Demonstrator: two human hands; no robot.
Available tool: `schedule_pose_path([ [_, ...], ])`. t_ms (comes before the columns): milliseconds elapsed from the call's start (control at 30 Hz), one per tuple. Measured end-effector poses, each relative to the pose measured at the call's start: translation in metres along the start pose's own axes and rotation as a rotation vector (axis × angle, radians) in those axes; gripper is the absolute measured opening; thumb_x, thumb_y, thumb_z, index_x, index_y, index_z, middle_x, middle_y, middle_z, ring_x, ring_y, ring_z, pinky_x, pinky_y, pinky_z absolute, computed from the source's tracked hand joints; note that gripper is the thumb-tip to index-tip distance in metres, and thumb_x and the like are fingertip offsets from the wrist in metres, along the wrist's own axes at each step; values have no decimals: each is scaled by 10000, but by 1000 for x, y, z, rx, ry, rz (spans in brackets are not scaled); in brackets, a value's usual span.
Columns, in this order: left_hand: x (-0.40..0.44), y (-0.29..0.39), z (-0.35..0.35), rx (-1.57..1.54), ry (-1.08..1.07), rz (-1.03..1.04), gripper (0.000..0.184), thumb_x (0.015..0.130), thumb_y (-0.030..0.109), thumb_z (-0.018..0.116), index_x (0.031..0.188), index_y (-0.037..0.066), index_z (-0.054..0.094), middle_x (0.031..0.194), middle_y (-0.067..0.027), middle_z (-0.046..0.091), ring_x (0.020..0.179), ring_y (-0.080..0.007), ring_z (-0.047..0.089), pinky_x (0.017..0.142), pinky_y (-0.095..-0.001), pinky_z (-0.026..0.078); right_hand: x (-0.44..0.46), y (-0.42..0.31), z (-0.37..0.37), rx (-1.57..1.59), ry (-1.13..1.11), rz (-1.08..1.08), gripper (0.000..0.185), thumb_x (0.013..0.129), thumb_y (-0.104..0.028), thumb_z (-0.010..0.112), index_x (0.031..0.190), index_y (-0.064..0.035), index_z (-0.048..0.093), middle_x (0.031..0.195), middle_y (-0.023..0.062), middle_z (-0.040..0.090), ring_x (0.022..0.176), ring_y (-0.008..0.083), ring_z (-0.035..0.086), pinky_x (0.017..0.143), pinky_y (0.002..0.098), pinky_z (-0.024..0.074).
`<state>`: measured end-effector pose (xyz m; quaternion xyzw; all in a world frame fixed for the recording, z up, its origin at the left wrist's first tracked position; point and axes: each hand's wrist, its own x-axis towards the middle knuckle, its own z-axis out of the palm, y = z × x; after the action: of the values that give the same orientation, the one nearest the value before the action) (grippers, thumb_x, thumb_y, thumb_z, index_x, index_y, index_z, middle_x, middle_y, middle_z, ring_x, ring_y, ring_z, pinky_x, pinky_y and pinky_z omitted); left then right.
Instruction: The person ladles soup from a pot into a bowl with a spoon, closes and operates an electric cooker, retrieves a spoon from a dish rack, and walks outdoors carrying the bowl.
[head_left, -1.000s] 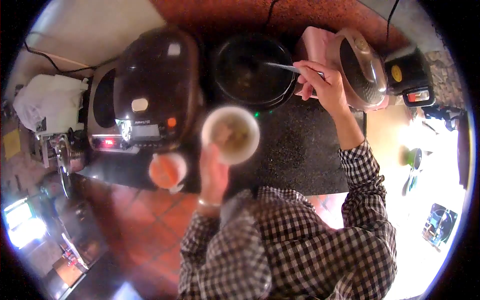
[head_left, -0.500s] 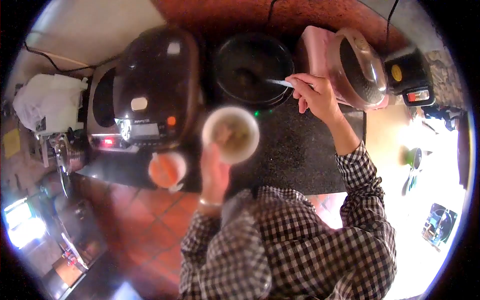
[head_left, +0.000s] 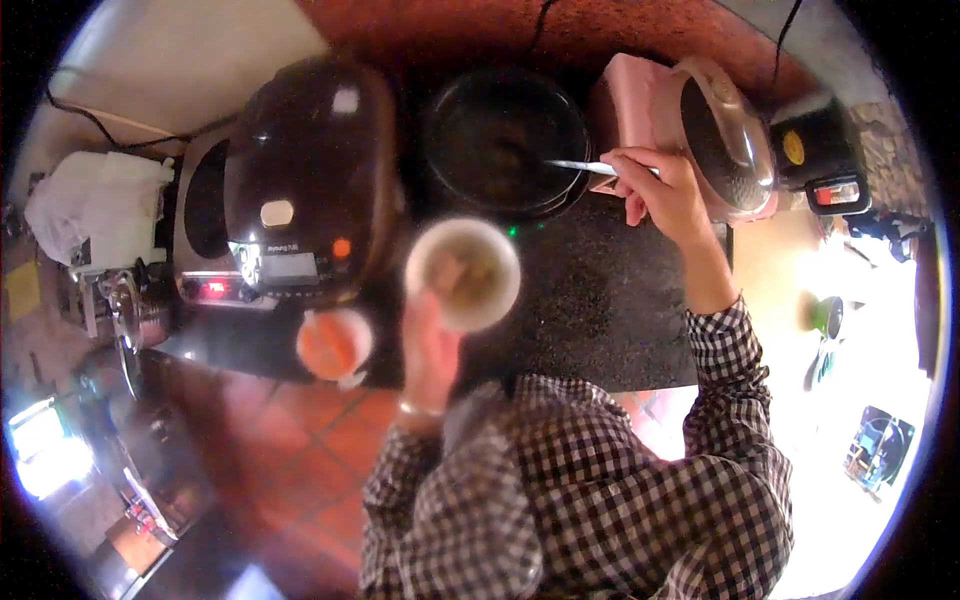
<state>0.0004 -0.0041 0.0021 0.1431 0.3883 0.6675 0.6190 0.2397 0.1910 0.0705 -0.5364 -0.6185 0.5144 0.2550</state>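
My left hand (head_left: 430,345) is closed on the near rim of a white bowl (head_left: 500,305), with blurred pale and greenish food (head_left: 465,272) inside it. The bowl is held up in front of the dark counter. My right hand (head_left: 660,190) grips the light handle of a ladle (head_left: 580,165), whose dark end reaches into a black pot (head_left: 440,185). Inside the pot it is too dark to make out the contents or the ladle's bowl.
Left of the pot stands a dark brown cooker (head_left: 320,190) with a lit orange button. A cup with an orange top (head_left: 330,345) sits near the counter's front edge. Right of the pot are a pink appliance (head_left: 640,105) and a black device (head_left: 815,150). Wrapped white plastic (head_left: 100,210) lies far left.
My right hand has moved to the right and slightly down, drawing the ladle's handle toward the pot's right rim. The bowl in my left hand is almost unmoved.
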Motion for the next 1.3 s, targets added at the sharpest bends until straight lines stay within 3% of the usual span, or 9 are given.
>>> schedule_pose_path([
  [267,3,-6,-8,-32,3,-34,524,991,321,385,1390,-11,314,1387,-149,418,1274,-260,418,1061,-427,356,-2,-15,-4,-40,-18,-10,237,914,-160,572,1011,35,665,629,50,570,415,84,520,384,189,394],
  [367,3,-6,-13,92,5,-53,682,935,488,450,1416,39,271,1413,-122,385,1281,-270,416,1034,-447,393,-2,-15,-9,-19,-24,17,246,915,-168,570,1007,40,663,628,50,569,421,83,521,387,190,397],
  [467,4,-7,-11,105,12,-51,692,928,497,459,1413,39,275,1415,-125,381,1279,-273,417,1033,-449,396,3,-9,4,13,-52,53,246,914,-173,571,994,40,664,629,52,568,418,83,517,387,191,397],
  [567,4,-5,-4,-24,16,-21,508,990,295,383,1390,-13,323,1385,-148,427,1261,-258,434,1044,-430,376,5,-3,7,94,-17,89,248,912,-182,569,1001,30,663,627,55,570,407,91,508,380,192,391],
  [767,4,-1,0,-10,6,-37,529,984,316,390,1390,-16,320,1365,-154,451,1252,-260,444,1040,-424,381,10,7,-5,332,-3,180,249,862,-245,598,898,-8,667,617,65,572,392,132,509,389,235,396],
  [867,5,0,-3,109,-16,-57,703,930,498,454,1415,31,254,1409,-131,380,1273,-272,426,1018,-435,419,5,-1,-4,375,5,180,243,867,-235,594,886,-3,665,606,64,567,398,137,511,392,241,396],
  [967,6,-4,-7,84,-3,-60,700,928,492,464,1412,29,262,1405,-131,388,1272,-270,429,1016,-435,422,1,2,-3,289,-20,-16,301,928,-228,542,1003,45,645,649,100,619,374,131,485,345,201,350],
  [1167,6,-5,-8,66,18,-36,671,937,485,449,1407,34,289,1400,-126,402,1270,-266,433,1013,-427,425,-13,-29,-3,358,81,71,293,927,-223,540,1006,37,647,605,71,570,395,118,484,338,209,342],
  [1300,7,-1,-4,80,21,-18,664,943,485,432,1412,38,286,1408,-119,396,1274,-266,427,1018,-425,417,-28,-42,-4,218,70,-116,275,923,-210,541,994,29,656,608,69,575,389,117,484,347,213,346],
])
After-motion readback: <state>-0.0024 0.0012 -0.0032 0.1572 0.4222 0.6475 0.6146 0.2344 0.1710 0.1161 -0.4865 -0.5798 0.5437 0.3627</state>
